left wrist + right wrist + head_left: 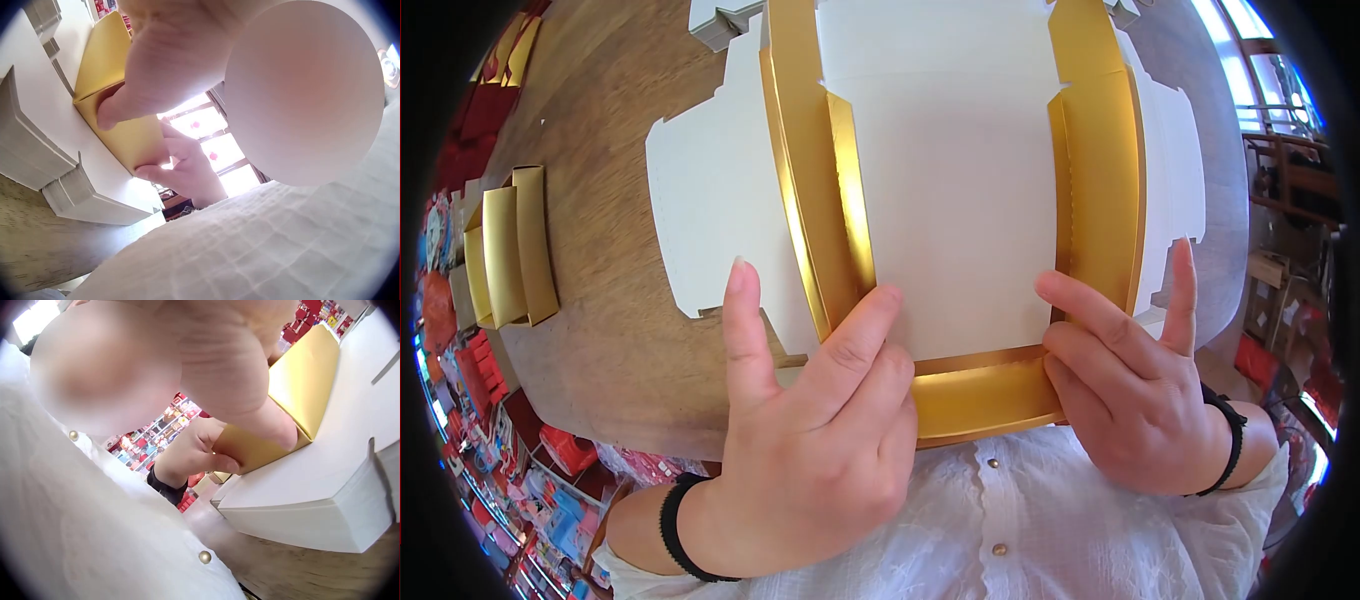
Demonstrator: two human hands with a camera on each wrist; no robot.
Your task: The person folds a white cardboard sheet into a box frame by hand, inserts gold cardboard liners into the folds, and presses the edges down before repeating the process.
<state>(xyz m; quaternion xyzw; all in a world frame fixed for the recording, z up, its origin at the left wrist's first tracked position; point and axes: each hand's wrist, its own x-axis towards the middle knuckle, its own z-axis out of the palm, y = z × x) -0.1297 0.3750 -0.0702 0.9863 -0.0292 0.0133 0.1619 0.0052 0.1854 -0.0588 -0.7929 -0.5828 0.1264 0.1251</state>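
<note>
A cardboard sheet with a white middle panel (960, 200) has gold side walls (1105, 150) and a gold front wall (990, 400) standing up around it. The left hand (820, 450) pinches the front left corner, one finger pointing away over the white side flap. At the front right corner the right hand (1130, 400) pinches the walls, also with one finger raised. Both wrist views show a thumb against the gold front wall (134, 140), (250, 447). Parts of the corners are hidden behind the fingers.
White sheets lie stacked (287, 515) beneath on the wooden table (600, 370). A folded gold box piece (505, 250) stands at the table's left. More white cardboard (718, 25) lies at the far edge. Shelves of colourful goods are at the left, a chair at the right.
</note>
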